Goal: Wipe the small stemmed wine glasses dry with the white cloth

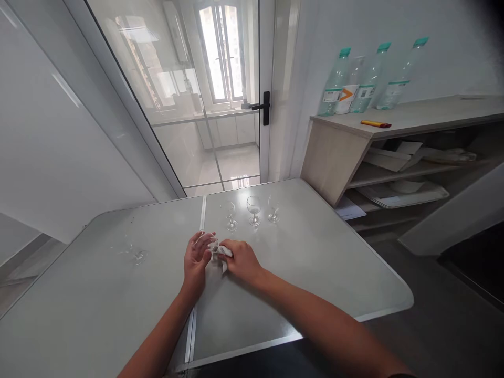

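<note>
My left hand is wrapped round the bowl of a clear stemmed glass, which lies tilted between my hands over the table. In my right hand a white cloth is pinched against the stem and foot end of that glass. The cloth's lower corner hangs down, and my fingers hide part of the foot. Beyond my hands stand three more stemmed glasses: a left one, a middle one and a right one. Farther left is another clear glass, its outline faint.
The grey table has a metal seam and rounded corners. Behind it is a glass door with a black handle. A wooden shelf unit at the right bears several plastic bottles and a red-yellow packet.
</note>
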A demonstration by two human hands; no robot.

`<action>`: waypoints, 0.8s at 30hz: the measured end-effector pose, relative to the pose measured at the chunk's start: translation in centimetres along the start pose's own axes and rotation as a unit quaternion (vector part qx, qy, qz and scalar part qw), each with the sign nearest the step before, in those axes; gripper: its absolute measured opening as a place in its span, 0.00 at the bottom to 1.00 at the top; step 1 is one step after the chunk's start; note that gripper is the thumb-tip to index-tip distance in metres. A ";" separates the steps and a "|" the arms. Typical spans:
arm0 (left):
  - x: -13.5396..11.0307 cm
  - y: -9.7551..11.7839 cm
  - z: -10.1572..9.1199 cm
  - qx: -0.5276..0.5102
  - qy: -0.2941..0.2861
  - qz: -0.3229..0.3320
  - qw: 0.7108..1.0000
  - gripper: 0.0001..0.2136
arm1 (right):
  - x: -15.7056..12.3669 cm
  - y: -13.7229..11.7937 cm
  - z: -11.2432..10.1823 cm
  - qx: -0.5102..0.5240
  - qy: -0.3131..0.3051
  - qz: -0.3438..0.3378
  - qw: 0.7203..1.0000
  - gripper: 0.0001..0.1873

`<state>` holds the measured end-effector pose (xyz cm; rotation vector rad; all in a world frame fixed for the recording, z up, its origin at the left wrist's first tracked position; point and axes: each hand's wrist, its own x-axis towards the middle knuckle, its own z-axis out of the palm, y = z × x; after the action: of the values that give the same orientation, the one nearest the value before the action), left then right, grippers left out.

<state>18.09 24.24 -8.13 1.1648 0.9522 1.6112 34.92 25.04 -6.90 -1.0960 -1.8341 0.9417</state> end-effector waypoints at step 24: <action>1.4 0.1 -0.2 -0.128 0.073 -0.055 0.988 0.25 | -0.3 0.4 -0.9 -0.188 0.056 -0.160 0.967 0.08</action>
<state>17.70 25.48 -7.67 0.8146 0.8556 1.6898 35.99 25.06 -6.98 -1.0048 -2.0646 0.3438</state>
